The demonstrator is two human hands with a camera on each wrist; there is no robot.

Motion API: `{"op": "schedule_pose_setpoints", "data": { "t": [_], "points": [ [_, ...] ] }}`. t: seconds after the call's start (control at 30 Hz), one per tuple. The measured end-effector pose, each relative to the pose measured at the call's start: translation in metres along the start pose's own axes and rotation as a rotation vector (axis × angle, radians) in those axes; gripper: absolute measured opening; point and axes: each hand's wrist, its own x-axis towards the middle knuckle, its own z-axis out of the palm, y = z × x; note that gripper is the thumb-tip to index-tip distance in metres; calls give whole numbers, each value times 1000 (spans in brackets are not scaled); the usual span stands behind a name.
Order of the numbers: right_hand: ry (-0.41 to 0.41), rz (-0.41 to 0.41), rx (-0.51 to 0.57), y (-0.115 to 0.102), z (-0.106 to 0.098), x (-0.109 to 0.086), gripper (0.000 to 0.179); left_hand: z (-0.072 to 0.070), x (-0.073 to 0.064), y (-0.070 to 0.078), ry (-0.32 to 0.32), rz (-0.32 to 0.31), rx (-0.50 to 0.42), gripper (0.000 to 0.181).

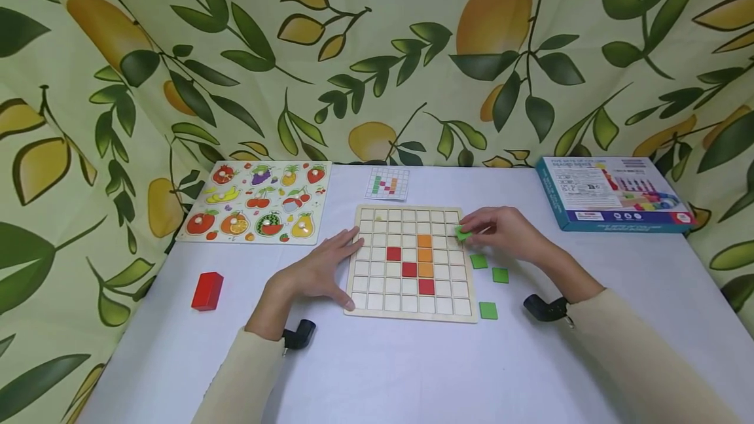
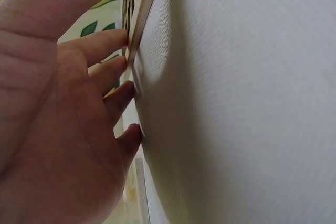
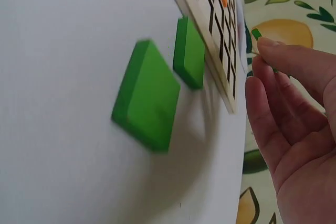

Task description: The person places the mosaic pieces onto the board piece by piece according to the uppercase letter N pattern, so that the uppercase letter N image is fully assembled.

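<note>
Held tile (image 1: 462, 233) at the upper right edge of the board (image 1: 406, 317)

In the head view, the right hand (image 1: 508, 232) pinches the held tile, a green one, right of the frame's centre, at the upper part of the board's right border. From this hand the grid lies to the left, toward the middle of the frame. Whether the held tile touches the wood or hangs just above it, I cannot tell. The right wrist view shows only a bit of it at upper right, at the fingertips, so its tilt is unclear too.

The left hand (image 1: 318, 267), left of centre, grasps nothing: its fingers are spread, with the fingertips against the board's left edge and the thumb at the lower left corner. The board thus lies between the hands, with the left one across the grid from the held tile.

Three orange tiles (image 1: 425, 255) form a column on the grid, its long axis running up and down the frame, nearer the right border than the left. Three red tiles (image 1: 409, 269) step down to the right, the last directly below that column. Three green loose tiles (image 1: 500, 275) lie outside the board's right edge, lower in the frame than the held tile.
</note>
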Motion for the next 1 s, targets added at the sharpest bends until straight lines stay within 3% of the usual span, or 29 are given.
{"op": "schedule_pose_setpoints", "data": {
  "t": [0.53,0.77,1.0],
  "points": [
    [-35,-79,120,-43,44,30,19,1,0,-1,4,-3,-4,121],
    [-64,-115,113,-62,60,47,19,0,0,-1,5,-4,-10,121],
    [-64,-94,95,-76,76,55,20,0,0,-1,-3,0,-9,120]
  ]
}}
